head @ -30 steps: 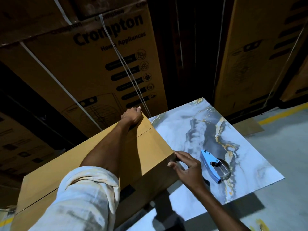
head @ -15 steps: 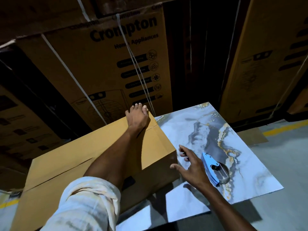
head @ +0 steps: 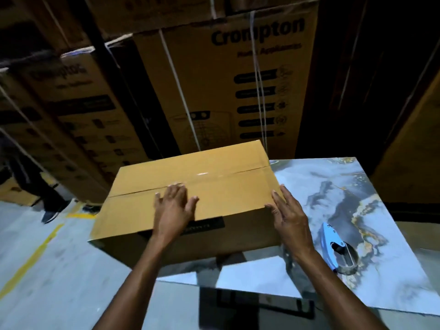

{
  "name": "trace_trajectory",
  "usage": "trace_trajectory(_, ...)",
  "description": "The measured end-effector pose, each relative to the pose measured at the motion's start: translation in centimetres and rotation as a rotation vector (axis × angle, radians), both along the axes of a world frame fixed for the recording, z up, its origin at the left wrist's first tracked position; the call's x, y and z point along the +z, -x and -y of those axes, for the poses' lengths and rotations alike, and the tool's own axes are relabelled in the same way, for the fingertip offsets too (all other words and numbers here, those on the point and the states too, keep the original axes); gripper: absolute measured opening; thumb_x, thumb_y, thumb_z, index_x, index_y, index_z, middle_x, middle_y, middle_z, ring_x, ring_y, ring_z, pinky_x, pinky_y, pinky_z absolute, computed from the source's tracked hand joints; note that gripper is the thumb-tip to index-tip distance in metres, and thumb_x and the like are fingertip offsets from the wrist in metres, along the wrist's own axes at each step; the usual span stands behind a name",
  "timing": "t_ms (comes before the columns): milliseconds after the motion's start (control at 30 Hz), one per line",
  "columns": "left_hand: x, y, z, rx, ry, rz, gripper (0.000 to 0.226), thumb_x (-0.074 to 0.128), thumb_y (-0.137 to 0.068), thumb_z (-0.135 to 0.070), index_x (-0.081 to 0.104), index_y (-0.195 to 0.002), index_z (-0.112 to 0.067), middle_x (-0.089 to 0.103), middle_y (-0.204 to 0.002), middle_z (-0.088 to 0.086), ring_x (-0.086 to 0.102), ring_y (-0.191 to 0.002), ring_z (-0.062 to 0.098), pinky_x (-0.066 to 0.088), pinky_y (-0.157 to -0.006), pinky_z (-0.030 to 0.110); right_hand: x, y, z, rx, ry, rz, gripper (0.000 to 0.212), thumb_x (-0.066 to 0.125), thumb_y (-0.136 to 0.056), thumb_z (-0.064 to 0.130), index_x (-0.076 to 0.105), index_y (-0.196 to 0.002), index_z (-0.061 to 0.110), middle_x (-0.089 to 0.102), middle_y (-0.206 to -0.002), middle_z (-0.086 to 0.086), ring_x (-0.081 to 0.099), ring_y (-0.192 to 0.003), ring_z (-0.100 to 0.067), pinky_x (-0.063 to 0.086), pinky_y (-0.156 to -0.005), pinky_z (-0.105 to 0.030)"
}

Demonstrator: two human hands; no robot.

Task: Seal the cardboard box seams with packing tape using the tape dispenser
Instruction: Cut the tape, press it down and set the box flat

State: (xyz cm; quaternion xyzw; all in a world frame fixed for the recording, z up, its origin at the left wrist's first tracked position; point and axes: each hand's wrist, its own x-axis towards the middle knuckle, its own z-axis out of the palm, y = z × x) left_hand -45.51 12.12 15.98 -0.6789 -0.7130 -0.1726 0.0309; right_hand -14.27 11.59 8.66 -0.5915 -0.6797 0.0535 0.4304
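Left hand [head: 175, 206] lying flat, fingers straight, on cardboard box [head: 147, 208] at frame centre, right hand [head: 289, 219] pressing flat, fingers straight, against its right end, blue tape dispenser [head: 338, 248] sitting ungrasped on marble table [head: 392, 270] at lower right.

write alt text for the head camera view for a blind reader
A person's left hand lies flat on top of a closed cardboard box and the right hand rests against its right edge, on a marble-patterned table. A blue tape dispenser lies on the table beside the right wrist, untouched. Strapped Crompton cartons stand behind.

A marbled table [head: 333, 186] bears a cardboard box [head: 226, 194] and tape dispenser [head: 333, 244].
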Motion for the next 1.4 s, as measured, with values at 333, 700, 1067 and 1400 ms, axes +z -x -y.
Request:
trace_trajectory(333,-2.7,12.1,5.1,0.757,-0.212,0.497,0.096,0.051,-0.076,-0.074,0.045,-0.145,-0.008,0.041,-0.14,0.028,0.032,-0.133,0.047,0.034,-0.105,0.065,0.6,1.1,1.2,-0.112,0.025,-0.129,0.04,0.055,-0.098,0.033,0.066,-0.133,0.017,0.065,-0.132,-0.01,0.063,-0.116,-0.03,0.055,-0.096,-0.042)
trace_trajectory(700,-3.4,8.8,-7.7,0.029,0.083,0.389,0.099,0.065,-0.079,-0.076,0.036,-0.157,-0.021,0.025,-0.156,0.021,0.027,-0.144,0.042,0.037,-0.112,0.056,2.7,-7.7,-6.6,-0.436,0.265,-0.084,0.039,0.049,-0.105,0.032,0.062,-0.138,0.015,0.062,-0.133,-0.022,0.053,-0.123,-0.043,0.044,-0.101,-0.051)
trace_trajectory(1067,-3.0,11.0,-16.6,0.084,0.128,0.236,0.095,0.063,-0.084,-0.073,0.027,-0.16,-0.031,0.028,-0.162,0.017,0.038,-0.141,0.043,0.039,-0.11,0.058,5.1,-6.2,-13.3,-0.34,0.517,0.141,0.055,0.046,-0.106,0.032,0.032,-0.157,0.017,0.039,-0.155,-0.023,0.041,-0.137,-0.044,0.038,-0.108,-0.046)
trace_trajectory(1400,-4.1,10.2,-14.7,0.058,0.002,0.651,0.125,0.083,-0.08,-0.049,-0.006,-0.164,-0.024,-0.004,-0.172,0.013,0.011,-0.157,0.037,0.027,-0.119,0.054,4.9,-6.4,-10.5,-0.146,0.633,-0.015,0.087,0.049,-0.105,0.021,-0.02,-0.155,0.037,0.042,-0.151,-0.027,0.054,-0.124,-0.046,0.047,-0.098,-0.048)
